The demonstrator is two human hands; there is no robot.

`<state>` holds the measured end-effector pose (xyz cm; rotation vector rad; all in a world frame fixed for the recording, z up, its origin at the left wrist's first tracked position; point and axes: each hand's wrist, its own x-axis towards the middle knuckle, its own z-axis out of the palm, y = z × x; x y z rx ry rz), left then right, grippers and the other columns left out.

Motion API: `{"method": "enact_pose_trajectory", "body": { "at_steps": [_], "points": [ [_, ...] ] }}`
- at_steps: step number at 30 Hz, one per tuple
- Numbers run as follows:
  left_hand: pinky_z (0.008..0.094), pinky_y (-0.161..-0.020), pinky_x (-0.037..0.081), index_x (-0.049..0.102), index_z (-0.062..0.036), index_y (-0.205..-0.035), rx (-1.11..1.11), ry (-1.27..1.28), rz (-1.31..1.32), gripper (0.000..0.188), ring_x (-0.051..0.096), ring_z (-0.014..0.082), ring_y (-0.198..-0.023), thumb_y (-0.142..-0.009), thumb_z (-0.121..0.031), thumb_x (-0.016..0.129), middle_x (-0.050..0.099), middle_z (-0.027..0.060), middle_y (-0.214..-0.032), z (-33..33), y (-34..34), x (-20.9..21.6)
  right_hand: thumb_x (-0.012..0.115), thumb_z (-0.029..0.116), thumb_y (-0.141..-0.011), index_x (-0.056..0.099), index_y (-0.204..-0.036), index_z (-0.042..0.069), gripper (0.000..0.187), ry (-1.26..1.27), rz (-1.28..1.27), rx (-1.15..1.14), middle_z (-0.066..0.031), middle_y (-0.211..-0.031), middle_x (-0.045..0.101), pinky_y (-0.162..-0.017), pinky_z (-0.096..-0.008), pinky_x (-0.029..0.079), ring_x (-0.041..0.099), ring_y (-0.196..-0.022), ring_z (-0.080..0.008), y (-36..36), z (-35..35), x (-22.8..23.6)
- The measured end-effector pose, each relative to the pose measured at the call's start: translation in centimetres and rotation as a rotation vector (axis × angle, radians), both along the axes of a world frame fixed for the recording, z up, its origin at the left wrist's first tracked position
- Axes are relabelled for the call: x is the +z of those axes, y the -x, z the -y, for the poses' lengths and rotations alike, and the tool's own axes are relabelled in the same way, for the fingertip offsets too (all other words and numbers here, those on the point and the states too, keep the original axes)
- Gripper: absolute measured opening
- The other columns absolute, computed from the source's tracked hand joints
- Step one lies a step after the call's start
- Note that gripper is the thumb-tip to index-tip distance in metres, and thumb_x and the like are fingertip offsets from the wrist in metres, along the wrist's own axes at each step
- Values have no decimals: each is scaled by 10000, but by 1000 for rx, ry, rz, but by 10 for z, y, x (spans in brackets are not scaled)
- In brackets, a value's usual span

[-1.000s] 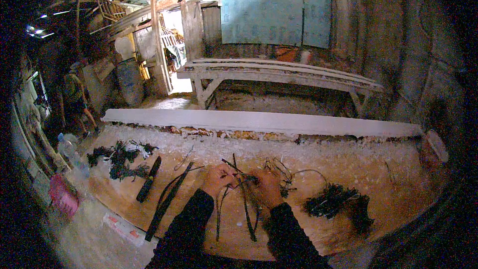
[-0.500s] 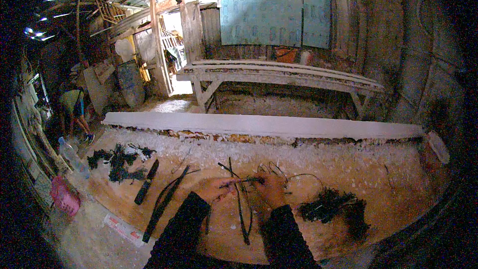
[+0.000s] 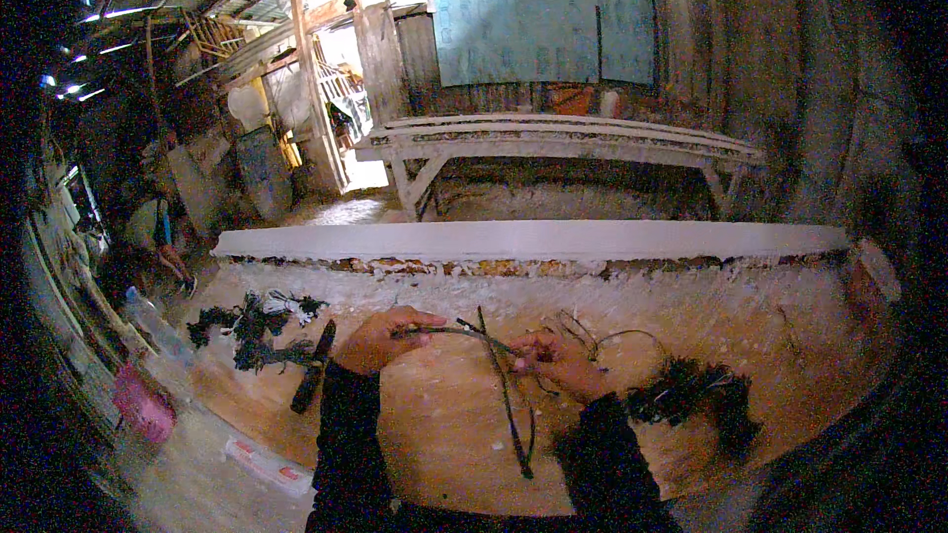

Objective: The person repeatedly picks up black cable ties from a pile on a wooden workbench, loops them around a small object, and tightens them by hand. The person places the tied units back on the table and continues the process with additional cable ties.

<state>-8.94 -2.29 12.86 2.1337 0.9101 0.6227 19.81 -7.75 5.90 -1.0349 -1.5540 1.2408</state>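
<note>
Over the wooden board (image 3: 444, 434), my left hand (image 3: 383, 339) pinches one end of a thin dark strip (image 3: 449, 330). My right hand (image 3: 563, 363) grips the other end, so the strip runs nearly level between them. Beneath it, a longer pair of dark strips (image 3: 515, 424) lies crosswise on the board. To the left of my left forearm rests a dark, knife-shaped object (image 3: 314, 367). A thin curled strand (image 3: 627, 334) arcs beyond my right hand. Beside my right forearm sits a tangled black bundle of strands (image 3: 691, 400).
More black frayed bundles (image 3: 259, 331) lie at the left. A clear bottle (image 3: 156, 316), a pink container (image 3: 143, 403) and a white packet (image 3: 267, 466) stand or lie along that side. A long white ledge (image 3: 533, 239) crosses behind; beyond are a bench (image 3: 553, 140) and a person (image 3: 163, 237) bending.
My left hand has moved left and up, away from my right, and the strip now spans the wider gap. My left forearm now covers the dark strips beside the knife-shaped object.
</note>
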Motion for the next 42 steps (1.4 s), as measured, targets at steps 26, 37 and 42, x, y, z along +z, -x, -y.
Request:
{"method": "enact_pose_trajectory", "body": {
  "at_steps": [26,37,42],
  "points": [
    [294,-800,439,656,-21,-934,181,-216,333,154,585,192,-878,-827,-110,589,639,97,-897,-5,17,-54,528,348,-882,622,-990,45,335,304,-129,21,-2,-836,613,-594,-201,406,543,-735,-76,30,6,-18],
    [296,-779,438,648,-24,-961,151,-249,374,174,583,189,-847,-836,-121,574,628,91,-881,-9,18,-59,604,246,-840,628,-865,37,212,177,-96,131,-3,-800,630,-745,-239,421,559,-765,-92,36,5,-18],
    [283,-756,439,653,-21,-958,171,-239,343,178,579,182,-824,-826,-115,580,618,90,-857,-9,19,-57,624,210,-822,636,-830,40,170,170,-110,151,-1,-803,634,-768,-245,419,567,-780,-93,37,4,-21]
  ]
}}
